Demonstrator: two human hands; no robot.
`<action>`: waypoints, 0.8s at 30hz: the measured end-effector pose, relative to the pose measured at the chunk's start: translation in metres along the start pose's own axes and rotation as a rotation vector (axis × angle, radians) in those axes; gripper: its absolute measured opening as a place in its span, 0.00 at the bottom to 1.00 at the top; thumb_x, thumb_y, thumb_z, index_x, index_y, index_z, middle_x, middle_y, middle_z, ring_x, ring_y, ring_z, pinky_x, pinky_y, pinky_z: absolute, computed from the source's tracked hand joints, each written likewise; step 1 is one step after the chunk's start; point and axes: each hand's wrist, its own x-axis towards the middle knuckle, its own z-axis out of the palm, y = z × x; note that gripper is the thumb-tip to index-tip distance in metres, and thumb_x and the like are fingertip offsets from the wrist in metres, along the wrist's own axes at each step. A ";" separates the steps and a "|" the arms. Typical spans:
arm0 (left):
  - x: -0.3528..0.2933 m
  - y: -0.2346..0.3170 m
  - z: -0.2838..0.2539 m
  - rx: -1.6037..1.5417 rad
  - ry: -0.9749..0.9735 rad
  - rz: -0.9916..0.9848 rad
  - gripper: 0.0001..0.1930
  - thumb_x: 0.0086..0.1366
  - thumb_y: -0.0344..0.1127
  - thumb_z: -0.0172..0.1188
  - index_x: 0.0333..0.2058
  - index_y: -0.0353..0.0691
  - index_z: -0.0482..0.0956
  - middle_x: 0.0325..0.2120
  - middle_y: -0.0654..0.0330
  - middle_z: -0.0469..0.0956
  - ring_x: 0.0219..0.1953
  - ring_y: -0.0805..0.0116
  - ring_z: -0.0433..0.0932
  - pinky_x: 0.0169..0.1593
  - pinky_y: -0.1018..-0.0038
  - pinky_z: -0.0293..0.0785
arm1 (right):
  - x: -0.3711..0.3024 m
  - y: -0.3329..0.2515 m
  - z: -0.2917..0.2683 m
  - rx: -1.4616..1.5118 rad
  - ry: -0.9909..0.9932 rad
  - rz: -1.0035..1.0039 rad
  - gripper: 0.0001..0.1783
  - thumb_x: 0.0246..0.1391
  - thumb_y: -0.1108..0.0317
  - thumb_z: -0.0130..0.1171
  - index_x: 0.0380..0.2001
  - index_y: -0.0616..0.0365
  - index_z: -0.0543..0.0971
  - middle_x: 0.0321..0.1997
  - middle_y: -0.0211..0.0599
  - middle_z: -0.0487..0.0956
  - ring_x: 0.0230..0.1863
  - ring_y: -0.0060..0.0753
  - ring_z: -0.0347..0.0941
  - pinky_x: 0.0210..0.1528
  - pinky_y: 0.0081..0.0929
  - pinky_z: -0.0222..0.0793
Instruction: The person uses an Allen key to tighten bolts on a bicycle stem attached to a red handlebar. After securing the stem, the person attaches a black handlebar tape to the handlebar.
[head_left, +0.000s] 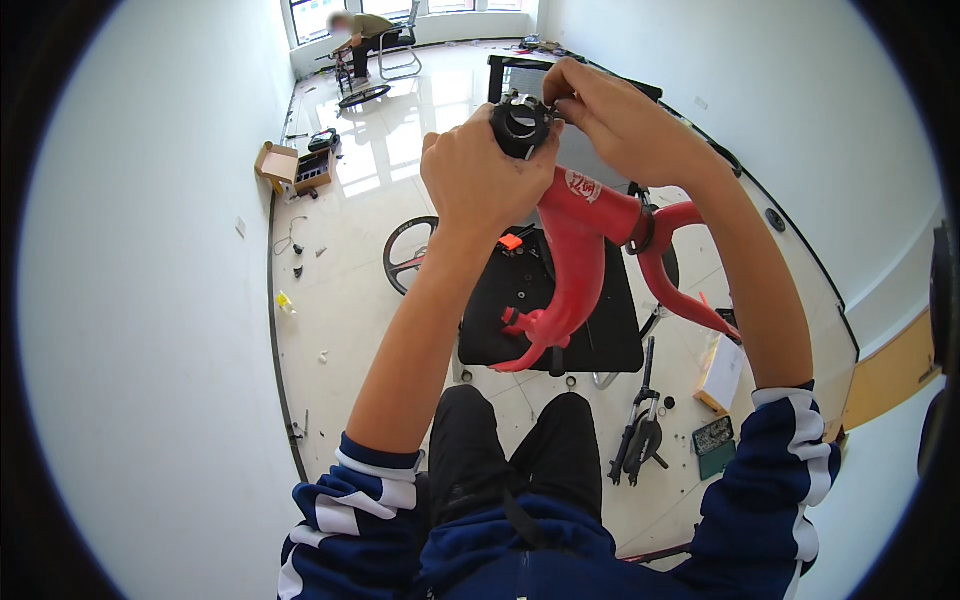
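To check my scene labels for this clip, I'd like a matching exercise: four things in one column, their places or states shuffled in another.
1. Red frame
2. Round black part
3. Fork
4. Cardboard box

A. open, near the left wall
B. between the left hand and the right hand
C. on the floor, right of the person's legs
D. hiding part of the black seat

Pairs: 1-D; 2-B; 3-C; 4-A

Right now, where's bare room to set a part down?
Left floor, between the yellow-and-white item and the three-spoke wheel. Crowded: the black seat below the red frame, with loose bits on it, and the near-right floor around the fork, white-topped box and green case.
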 end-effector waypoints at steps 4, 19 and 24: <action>0.000 0.003 -0.003 0.047 -0.025 -0.015 0.22 0.54 0.55 0.70 0.24 0.39 0.82 0.15 0.60 0.80 0.19 0.59 0.80 0.30 0.68 0.73 | 0.006 -0.011 -0.011 0.077 -0.060 0.142 0.10 0.69 0.68 0.43 0.46 0.61 0.71 0.31 0.37 0.76 0.32 0.30 0.71 0.41 0.31 0.69; 0.001 0.001 -0.002 0.014 -0.027 -0.027 0.22 0.54 0.56 0.69 0.21 0.41 0.80 0.13 0.59 0.79 0.17 0.57 0.77 0.39 0.66 0.69 | -0.007 0.007 -0.025 1.010 -0.098 0.481 0.15 0.67 0.60 0.45 0.29 0.58 0.71 0.23 0.27 0.67 0.23 0.17 0.61 0.21 0.20 0.56; 0.001 -0.002 -0.001 0.013 -0.011 -0.017 0.20 0.53 0.53 0.69 0.21 0.41 0.79 0.13 0.59 0.79 0.18 0.56 0.77 0.40 0.66 0.69 | -0.002 -0.044 -0.016 0.244 0.013 0.464 0.19 0.66 0.57 0.48 0.26 0.60 0.71 0.17 0.29 0.63 0.21 0.22 0.58 0.21 0.25 0.55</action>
